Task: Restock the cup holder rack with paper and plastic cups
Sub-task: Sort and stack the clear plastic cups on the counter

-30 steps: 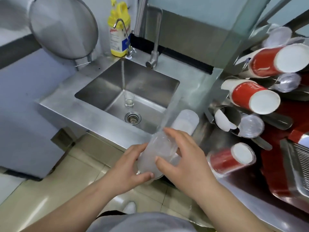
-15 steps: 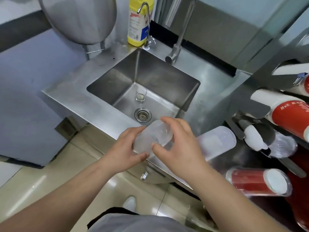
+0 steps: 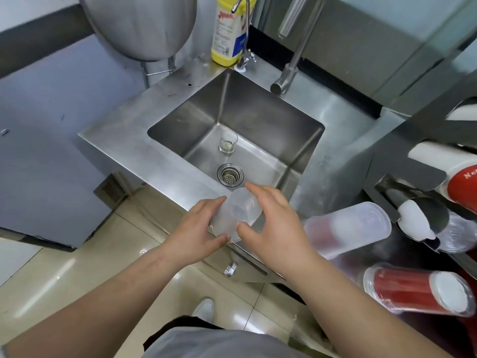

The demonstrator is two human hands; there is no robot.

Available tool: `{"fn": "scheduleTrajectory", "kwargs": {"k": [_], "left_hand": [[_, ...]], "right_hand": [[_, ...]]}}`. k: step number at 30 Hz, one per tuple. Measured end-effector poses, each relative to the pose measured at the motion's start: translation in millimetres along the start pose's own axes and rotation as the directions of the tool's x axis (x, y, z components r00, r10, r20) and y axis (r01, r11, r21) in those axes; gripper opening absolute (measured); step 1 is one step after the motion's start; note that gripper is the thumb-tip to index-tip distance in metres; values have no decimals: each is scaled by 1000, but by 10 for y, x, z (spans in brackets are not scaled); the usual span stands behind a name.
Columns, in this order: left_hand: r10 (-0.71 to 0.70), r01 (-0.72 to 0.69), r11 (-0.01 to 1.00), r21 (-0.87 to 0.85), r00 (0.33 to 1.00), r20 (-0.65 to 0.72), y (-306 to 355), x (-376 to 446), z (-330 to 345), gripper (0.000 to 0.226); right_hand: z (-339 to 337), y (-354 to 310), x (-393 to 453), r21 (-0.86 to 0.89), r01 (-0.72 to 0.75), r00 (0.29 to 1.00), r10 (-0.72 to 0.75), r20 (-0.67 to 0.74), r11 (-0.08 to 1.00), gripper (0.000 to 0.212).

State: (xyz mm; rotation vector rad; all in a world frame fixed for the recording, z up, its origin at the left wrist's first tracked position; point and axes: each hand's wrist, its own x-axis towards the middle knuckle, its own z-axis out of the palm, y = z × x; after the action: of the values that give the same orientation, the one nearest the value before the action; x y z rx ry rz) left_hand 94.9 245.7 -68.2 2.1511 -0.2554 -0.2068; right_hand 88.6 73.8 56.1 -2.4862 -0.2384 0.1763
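A short stack of frosted plastic cups [image 3: 236, 215] lies on its side between my hands, over the front edge of the sink counter. My left hand [image 3: 198, 233] grips its lower end, thumb under and fingers over. My right hand [image 3: 273, 226] curls round its upper end. The cup holder rack [image 3: 413, 161] stands at the right with red paper cups [image 3: 462, 187] and clear plastic cups [image 3: 456, 233] poking out of its tubes. A bigger stack of frosted plastic cups [image 3: 348, 228] sticks out of a lower tube, and a wrapped red stack [image 3: 415, 288] lies below it.
A steel sink [image 3: 304, 125] holds a small glass [image 3: 227, 143] near the drain [image 3: 230, 174]. A yellow bottle [image 3: 227, 32], a thin tap [image 3: 242, 34] and a larger faucet [image 3: 289, 71] stand behind it. A round metal strainer [image 3: 144, 24] hangs at the top left.
My view has tipped down and left, so the rack slid toward the right edge. Both hands keep hold of the plastic cup stack, which has turned its open end more toward me.
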Motion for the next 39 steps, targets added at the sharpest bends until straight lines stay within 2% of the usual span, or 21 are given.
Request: {"fn": "scheduleTrajectory", "kwargs": {"k": [8,18,26,32,39], "left_hand": [[-12,12,1000,12,1000,16,36,4,-46,78],[-11,6,991,136,999,41,135,173,-136,76],[-16,10,994,113,999,48,194,150,-157,78],[-20,14,990,140,999,42,281,143,-278,69],[84,-119,944,307,989,123,546,240,-666,53]], "right_hand": [[0,17,42,-18,-9,1000,9,8,1000,68],[-69,37,163,-54,-33,999,34,25,998,69],[-97,73,147,-67,-30,999,33,41,997,70],[-205,24,150,-97,7,998,0,65,995,72],[-566,-89,111,-226,92,989,-63,132,970,53]]}}
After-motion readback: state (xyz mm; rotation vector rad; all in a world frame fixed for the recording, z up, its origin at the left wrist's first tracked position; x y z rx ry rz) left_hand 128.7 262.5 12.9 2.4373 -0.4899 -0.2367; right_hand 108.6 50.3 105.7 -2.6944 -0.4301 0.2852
